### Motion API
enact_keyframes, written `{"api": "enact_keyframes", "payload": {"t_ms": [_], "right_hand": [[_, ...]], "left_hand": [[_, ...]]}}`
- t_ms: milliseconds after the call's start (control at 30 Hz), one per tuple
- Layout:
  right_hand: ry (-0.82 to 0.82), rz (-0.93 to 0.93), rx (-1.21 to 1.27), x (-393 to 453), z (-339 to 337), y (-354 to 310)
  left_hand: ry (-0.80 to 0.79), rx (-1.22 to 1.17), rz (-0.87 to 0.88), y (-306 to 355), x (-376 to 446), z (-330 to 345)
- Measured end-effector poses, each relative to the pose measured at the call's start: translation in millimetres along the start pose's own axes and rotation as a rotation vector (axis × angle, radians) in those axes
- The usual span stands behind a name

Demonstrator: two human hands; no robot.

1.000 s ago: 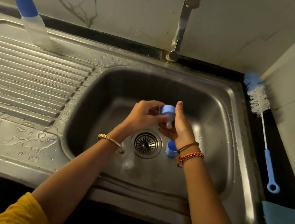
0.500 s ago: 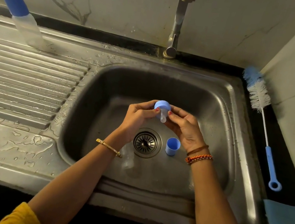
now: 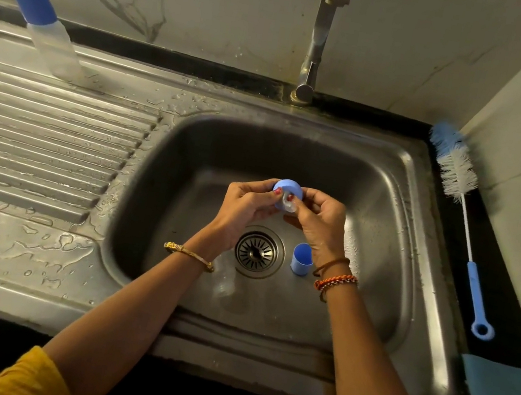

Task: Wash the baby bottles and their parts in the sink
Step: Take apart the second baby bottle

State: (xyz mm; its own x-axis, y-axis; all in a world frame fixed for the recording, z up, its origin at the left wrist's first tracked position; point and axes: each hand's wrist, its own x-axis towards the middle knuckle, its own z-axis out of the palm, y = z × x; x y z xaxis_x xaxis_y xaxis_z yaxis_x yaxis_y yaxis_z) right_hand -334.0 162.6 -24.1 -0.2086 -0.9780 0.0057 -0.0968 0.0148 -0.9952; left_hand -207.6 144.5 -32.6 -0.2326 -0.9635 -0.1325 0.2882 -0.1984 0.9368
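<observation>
I see both hands, left hand [image 3: 243, 206] and right hand [image 3: 319, 220], pinching one blue plastic collar with clear nipple [image 3: 286, 195] over the steel sink basin [image 3: 387, 219]; one blue plastic cap [image 3: 302, 260] stands beside the drain [image 3: 258, 252]; one capped clear bottle [image 3: 40, 19] stands on the surface.

Both forearms reach forward and converge; the left hand [image 3: 243, 208] and right hand [image 3: 318, 219] meet fingertip to fingertip, curled, pinching the small blue ring with clear teat [image 3: 286, 193], thumbs seemingly uppermost

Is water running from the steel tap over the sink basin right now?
No, no stream falls from the steel tap into the stainless sink basin, where both hands hold a blue ring with a clear teat.
</observation>
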Motion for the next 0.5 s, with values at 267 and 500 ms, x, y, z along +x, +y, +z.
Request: {"api": "enact_keyframes", "payload": {"t_ms": [267,500], "right_hand": [[0.067,-0.043,-0.057,-1,6,3],[-0.047,0.143,0.136,2,-8,-2]], "left_hand": [[-0.048,0.077,0.034,-1,-2,1],[-0.138,0.267,0.118,6,-6,-1]]}}
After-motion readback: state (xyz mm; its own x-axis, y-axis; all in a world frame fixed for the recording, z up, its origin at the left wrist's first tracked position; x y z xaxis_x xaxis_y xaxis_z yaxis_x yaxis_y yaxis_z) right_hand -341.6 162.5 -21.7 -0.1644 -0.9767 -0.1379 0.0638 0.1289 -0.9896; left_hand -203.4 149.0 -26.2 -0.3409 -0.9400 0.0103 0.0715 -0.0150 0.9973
